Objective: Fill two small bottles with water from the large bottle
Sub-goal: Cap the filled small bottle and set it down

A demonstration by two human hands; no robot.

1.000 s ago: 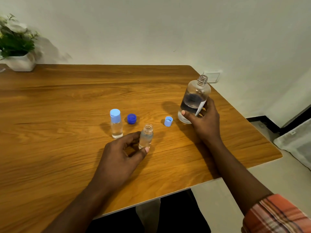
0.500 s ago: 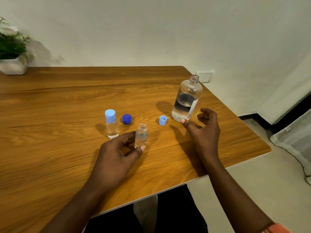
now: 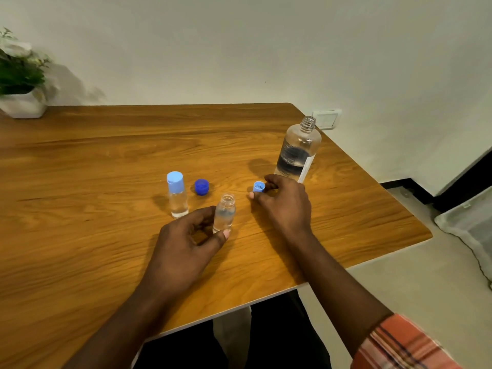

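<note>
1. Head cam, near side: I've got the left hand [image 3: 186,243] curled round the open small bottle [image 3: 224,213], thumb low on its near side. The bottle stands upright on the counter [image 3: 106,155], uncapped, and looks mostly full.
2. Just right of it, the right hand [image 3: 285,203] pinches the light blue cap [image 3: 258,186], which sits down on the wood.
3. The large bottle [image 3: 298,150] stands uncapped just beyond that hand, about half full of water.
4. On the left is the capped small bottle [image 3: 176,195], with a dark blue cap [image 3: 201,186] lying loose right beside it.
5. A potted plant [image 3: 24,105] sits in the far left corner.
</note>
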